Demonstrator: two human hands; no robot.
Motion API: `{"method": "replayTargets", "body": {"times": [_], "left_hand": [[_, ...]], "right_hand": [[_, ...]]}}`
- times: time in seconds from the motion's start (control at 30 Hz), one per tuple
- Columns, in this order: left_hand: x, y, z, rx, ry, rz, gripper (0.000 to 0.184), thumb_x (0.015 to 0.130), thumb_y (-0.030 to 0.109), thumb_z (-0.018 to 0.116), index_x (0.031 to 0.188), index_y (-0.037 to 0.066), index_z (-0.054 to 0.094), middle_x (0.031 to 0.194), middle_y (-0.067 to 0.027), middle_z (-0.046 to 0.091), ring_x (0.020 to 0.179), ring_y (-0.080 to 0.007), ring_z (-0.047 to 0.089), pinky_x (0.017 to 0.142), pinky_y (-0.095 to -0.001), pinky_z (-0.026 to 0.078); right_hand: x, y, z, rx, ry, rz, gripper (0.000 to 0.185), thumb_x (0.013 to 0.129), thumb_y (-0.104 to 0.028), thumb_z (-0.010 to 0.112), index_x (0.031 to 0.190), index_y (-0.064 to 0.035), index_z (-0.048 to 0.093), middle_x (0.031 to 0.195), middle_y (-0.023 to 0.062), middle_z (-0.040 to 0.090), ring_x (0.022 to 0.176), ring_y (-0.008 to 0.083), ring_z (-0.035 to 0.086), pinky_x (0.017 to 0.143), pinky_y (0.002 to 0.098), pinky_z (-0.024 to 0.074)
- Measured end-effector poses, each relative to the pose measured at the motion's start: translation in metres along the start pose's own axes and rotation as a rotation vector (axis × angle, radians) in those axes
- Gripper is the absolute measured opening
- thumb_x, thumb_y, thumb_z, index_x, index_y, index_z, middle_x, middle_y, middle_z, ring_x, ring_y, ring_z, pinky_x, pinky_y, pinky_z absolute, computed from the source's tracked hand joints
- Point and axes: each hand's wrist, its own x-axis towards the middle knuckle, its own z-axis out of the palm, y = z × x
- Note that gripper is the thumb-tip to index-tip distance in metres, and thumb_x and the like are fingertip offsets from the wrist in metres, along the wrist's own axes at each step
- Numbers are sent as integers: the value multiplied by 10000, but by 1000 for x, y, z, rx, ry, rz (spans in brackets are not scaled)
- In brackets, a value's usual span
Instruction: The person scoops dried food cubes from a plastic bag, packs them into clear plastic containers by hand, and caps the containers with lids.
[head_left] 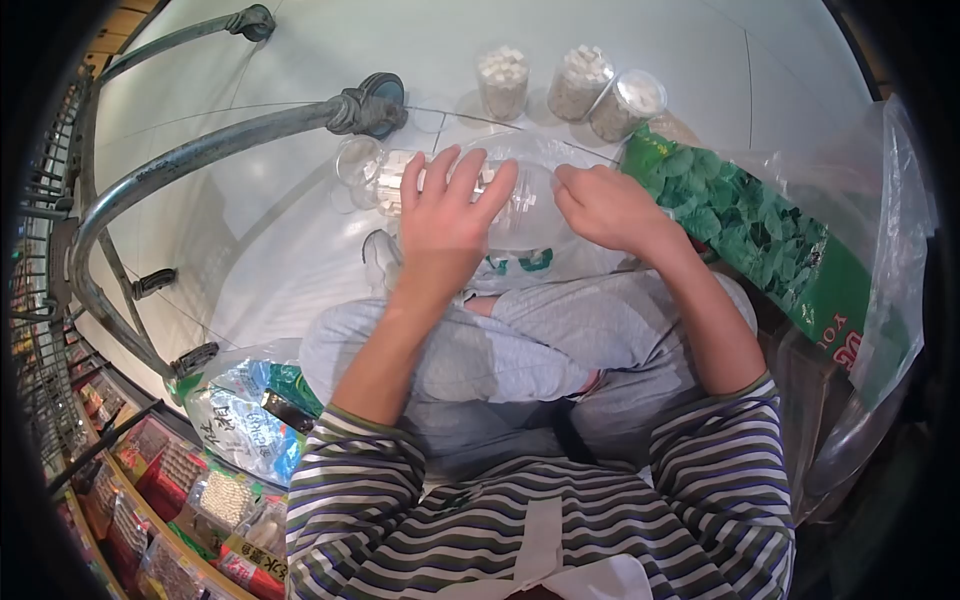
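My left hand (452, 205) lies over a clear plastic bag (520, 212) with its fingers spread. White cube-shaped pieces (392, 178) show through the plastic beside and between those fingers. At the bag's left end is the round mouth of a clear plastic cup (358, 160); whether it is separate from the bag I cannot tell. My right hand (608, 208) is closed, thumb and finger pinched at the bag's right side. Three clear cups, a left one (502, 85), a middle one (580, 85) and a right one (628, 105), stand beyond, filled with pale pieces.
A large green printed bag (750, 220) in clear plastic lies to the right. On the left, a metal cart frame (200, 150) with a caster wheel (382, 102) stands on the pale floor. Packaged goods (225, 497) fill a shelf at lower left, near a blue-white packet (245, 425).
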Motion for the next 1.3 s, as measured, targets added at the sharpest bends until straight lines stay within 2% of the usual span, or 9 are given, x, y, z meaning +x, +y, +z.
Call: {"method": "replayTargets", "body": {"times": [0.2,0.27,0.4,0.6,0.67,0.97,1.07,1.17,1.3], "left_hand": [[-1,2,0,65,57,8,674,601,-16,679,1237,207,668,1232,-41,616,1206,-284,560,1088,-531,345],[0,0,-2,45,49,-42,695,590,-26,673,1246,202,664,1239,-41,613,1211,-287,558,1091,-527,340],[1,1,-8,24,48,-49,725,571,-31,682,1260,194,656,1247,-39,611,1219,-288,553,1095,-526,335],[0,1,-13,-20,49,-90,771,536,-7,721,1279,184,642,1271,-48,603,1237,-291,539,1106,-522,321],[1,-1,-14,-1,85,-104,777,527,-3,728,1280,165,637,1284,-58,599,1249,-298,533,1113,-521,312],[-1,-7,-22,41,111,-140,762,526,-25,707,1264,157,644,1303,-59,600,1266,-307,525,1118,-543,298],[4,-3,-17,40,61,-66,670,609,-11,676,1236,228,678,1286,-33,607,1244,-290,532,1102,-552,301],[4,4,-15,49,59,-60,652,632,-6,664,1232,246,680,1278,-31,613,1238,-284,536,1094,-553,305],[3,1,-13,104,97,15,718,566,-8,680,1255,194,663,1304,-38,603,1249,-291,529,1122,-542,285]], "right_hand": [[-1,4,1,-6,17,-14,322,964,-250,440,966,25,609,885,275,672,873,464,638,794,552,480],[0,2,-1,-17,7,-10,384,941,-261,417,946,39,656,906,267,694,879,454,670,817,525,529],[1,4,-1,1,27,-24,386,939,-264,417,951,37,658,912,268,694,884,455,669,820,523,529],[2,7,1,21,32,-24,384,939,-262,417,955,39,654,918,274,691,893,459,666,827,527,524],[2,7,1,84,31,-47,341,973,-266,436,958,25,612,873,277,665,870,475,631,793,549,480],[2,7,-1,111,57,-68,320,973,-262,447,946,21,595,844,285,656,844,479,628,775,550,479],[3,8,1,94,61,-78,318,974,-260,445,946,18,598,828,282,656,830,480,631,764,551,482],[2,7,2,85,74,-55,319,974,-259,446,945,17,604,820,280,658,821,478,635,762,550,485],[-1,5,-5,85,86,-65,317,970,-254,446,944,18,606,824,278,661,822,472,639,765,549,488]]}}
